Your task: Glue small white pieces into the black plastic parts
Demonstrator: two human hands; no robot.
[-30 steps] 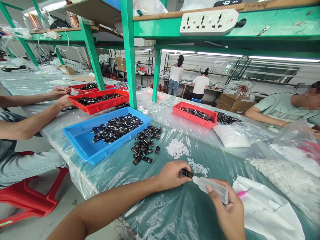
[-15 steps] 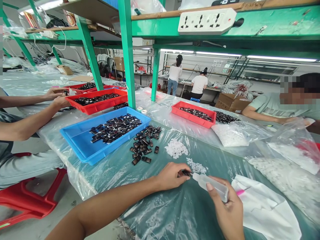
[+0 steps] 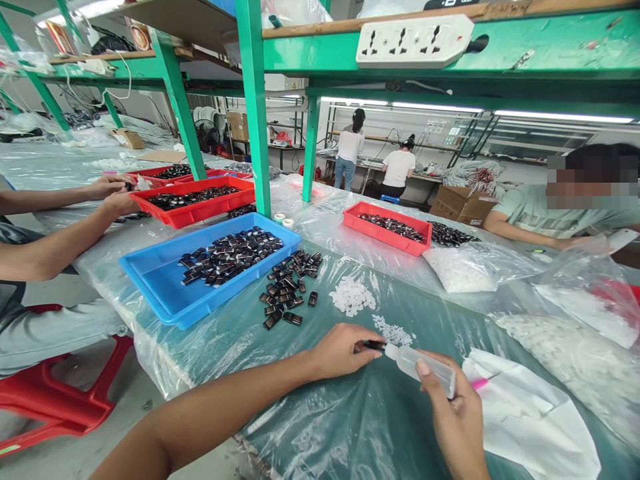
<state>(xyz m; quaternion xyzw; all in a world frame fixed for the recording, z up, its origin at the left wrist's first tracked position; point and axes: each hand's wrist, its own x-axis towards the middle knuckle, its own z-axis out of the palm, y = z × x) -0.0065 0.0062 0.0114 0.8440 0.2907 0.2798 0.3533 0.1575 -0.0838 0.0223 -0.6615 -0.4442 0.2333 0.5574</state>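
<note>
My left hand (image 3: 345, 351) pinches a small black plastic piece (image 3: 374, 345) between thumb and fingers, just above the table. In my right hand (image 3: 455, 400) is a translucent squeeze bottle (image 3: 425, 370), lying tilted with its nozzle end at the black piece; whether they touch I cannot tell. Behind the hands lie a small pile of tiny white bits (image 3: 393, 331) and a larger pile of white plastic pieces (image 3: 353, 296). Loose black pieces (image 3: 285, 293) are heaped beside the blue tray (image 3: 165, 300), which holds many more of them.
Red trays (image 3: 200, 217) of black parts stand behind the blue one, another red tray (image 3: 387, 239) farther right. Bags of white pieces (image 3: 470, 270) and a white cloth (image 3: 535, 420) lie at right. A green post (image 3: 256, 120) rises mid-table. Co-workers sit left and right.
The squeeze bottle and my right hand have shifted very slightly, and the black piece sits a little flatter in my left fingers. At right, the co-worker's head has moved slightly left.
</note>
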